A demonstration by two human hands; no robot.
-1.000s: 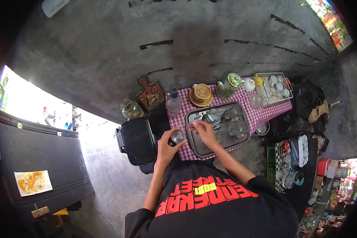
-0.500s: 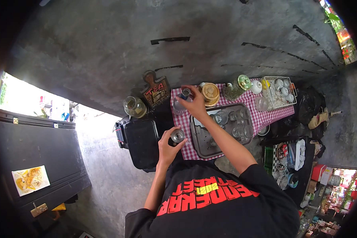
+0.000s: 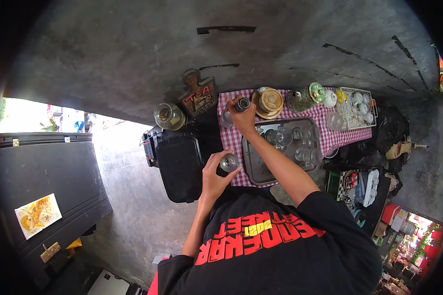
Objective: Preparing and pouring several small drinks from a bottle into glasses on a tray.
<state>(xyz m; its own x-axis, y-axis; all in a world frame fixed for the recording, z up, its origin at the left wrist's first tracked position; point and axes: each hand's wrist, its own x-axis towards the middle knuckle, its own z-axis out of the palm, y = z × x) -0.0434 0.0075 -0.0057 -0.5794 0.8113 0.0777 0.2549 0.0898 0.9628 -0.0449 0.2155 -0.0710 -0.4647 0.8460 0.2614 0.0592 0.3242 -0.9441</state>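
Note:
My left hand point(image 3: 212, 177) is closed round a clear drinking glass point(image 3: 229, 162), held upright near the cloth's left edge. My right hand point(image 3: 245, 119) wraps round a small dark cylinder with a round, ringed top point(image 3: 242, 104); its exact kind is hard to make out. Just left of that hand, a clear glass vessel point(image 3: 226, 119) stands on the red-and-white checked cloth point(image 3: 235, 144), partly hidden by the fingers. Below my right forearm lies a grey-brown tray point(image 3: 256, 172) with several clear glasses point(image 3: 284, 135) on it.
Behind the tray are a round wooden-topped container point(image 3: 270, 100), a green-lidded jar point(image 3: 316, 92) and a white wire basket point(image 3: 358, 108) of cups. To the left are a wooden sign point(image 3: 198, 96), a glass jar point(image 3: 169, 117) and a black case point(image 3: 180, 169).
My right hand has shifted its hold on the dark cylinder, from fingertips to a fuller wrap. My left hand still holds the glass. The whole view has shifted a little.

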